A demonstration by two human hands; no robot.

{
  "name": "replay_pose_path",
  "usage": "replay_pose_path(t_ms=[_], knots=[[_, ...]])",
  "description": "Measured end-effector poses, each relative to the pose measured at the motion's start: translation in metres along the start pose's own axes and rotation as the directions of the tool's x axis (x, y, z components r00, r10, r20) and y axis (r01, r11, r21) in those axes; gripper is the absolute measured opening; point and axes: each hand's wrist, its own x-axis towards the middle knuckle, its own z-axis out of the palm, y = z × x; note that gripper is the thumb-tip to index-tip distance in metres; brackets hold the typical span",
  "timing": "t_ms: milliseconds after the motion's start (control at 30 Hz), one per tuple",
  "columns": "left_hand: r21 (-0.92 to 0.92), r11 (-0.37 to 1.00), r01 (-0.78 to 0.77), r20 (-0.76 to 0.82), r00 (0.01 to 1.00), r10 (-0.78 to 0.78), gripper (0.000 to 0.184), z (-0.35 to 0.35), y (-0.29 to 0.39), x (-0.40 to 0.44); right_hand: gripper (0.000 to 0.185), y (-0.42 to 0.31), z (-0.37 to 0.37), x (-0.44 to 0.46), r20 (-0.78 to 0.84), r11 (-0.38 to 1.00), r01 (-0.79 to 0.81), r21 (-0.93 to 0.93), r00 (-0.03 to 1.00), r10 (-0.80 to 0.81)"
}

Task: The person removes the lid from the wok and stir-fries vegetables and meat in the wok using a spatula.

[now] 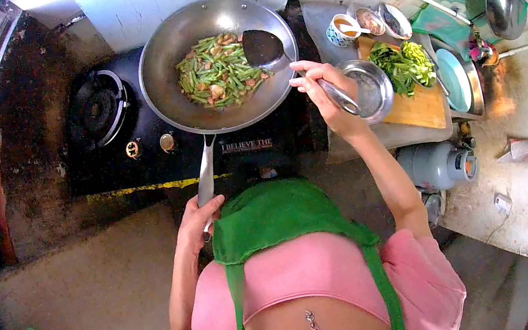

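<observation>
The wok (164, 91) sits on the stove (195, 145), with cut green beans (221, 68) lying in the middle of its bowl. On the wok's near side, the left hand (196, 225) has its grip closed around the long handle (207, 170). At the wok's right rim, the right hand's (333, 92) grip holds a spatula (262, 46), its blade inside touching the beans. Right of the wok, the counter (317, 22) carries a metal bowl (372, 85) and a chopping board (418, 114) with leafy greens (393, 65).
</observation>
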Motion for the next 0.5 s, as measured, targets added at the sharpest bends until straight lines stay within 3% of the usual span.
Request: replay_pose_path(t_ms=[167,233,500], knots=[[0.011,1.000,0.009,-0.023,1.000,-0.008,0.025,-0.001,-0.001,0.002,0.006,0.001,0.002,-0.006,0.027,0.997,-0.078,-0.019,0.997,0.079],[0.007,1.000,0.024,-0.024,0.999,-0.024,0.025,-0.002,-0.003,0.004,0.009,-0.002,0.006,-0.009,-0.029,0.986,-0.092,0.139,0.995,0.097],[-0.011,1.000,0.027,-0.001,1.000,-0.027,0.025,-0.003,-0.004,0.005,0.011,-0.006,0.011,-0.012,-0.040,0.980,-0.130,0.152,0.990,0.138]])
